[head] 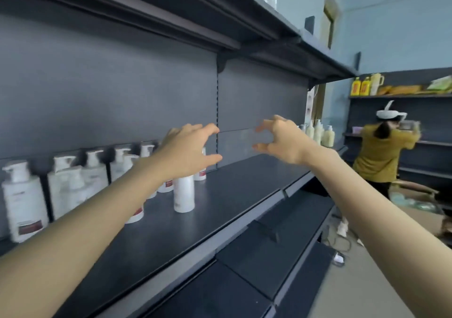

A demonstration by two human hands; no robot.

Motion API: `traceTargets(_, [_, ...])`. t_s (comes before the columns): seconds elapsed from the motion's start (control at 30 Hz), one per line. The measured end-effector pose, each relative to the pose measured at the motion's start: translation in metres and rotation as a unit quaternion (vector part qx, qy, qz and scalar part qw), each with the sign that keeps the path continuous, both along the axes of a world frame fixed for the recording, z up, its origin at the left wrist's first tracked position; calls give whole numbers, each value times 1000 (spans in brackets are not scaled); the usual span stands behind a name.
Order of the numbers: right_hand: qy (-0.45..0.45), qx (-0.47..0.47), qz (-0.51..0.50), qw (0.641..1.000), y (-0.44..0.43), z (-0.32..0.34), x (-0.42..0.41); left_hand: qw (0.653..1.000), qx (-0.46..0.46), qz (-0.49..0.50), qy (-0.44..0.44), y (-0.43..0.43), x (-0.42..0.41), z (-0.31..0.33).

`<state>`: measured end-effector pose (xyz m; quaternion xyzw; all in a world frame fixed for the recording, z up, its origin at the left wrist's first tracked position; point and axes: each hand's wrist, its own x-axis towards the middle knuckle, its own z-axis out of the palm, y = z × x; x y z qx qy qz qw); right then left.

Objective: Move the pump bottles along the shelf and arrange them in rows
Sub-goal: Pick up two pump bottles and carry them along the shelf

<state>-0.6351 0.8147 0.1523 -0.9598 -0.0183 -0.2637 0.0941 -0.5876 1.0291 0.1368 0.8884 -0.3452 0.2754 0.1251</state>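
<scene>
1. Both hands hold nothing: the left hand (188, 146) and right hand (281, 139) hover above the shelf (244, 190), fingers and thumbs spread apart in open curves.
2. White pump bottles (23, 200) stand in loose rows at the shelf's left end, partly behind the left forearm.
</scene>
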Motion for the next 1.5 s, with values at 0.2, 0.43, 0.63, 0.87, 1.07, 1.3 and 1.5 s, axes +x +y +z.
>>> traceTargets(0.2, [11,-1,-68,998,-146,-22,-17,999,8,-36,18,-150,6,-16])
traceTargets(0.43, [48,-5,-119,992,-276,-37,-14,996,50,-66,36,-291,38,-32])
traceTargets(0.63, [-2,-2,-137,991,-368,-46,29,995,49,-82,-14,-385,96,-36])
traceTargets(0.87, [45,-6,-138,989,-475,-53,130,994,72,-87,-12,-501,195,-54])
traceTargets(1.07, [35,-1,-147,989,-578,-39,208,995,41,-89,-13,-603,288,-34])
traceTargets(1.3, [19,10,-145,989,-704,-41,293,994,36,-95,-41,-728,368,-34])
traceTargets(1.5, [73,0,-88,993,-796,-54,392,998,46,-38,7,-809,434,-56])
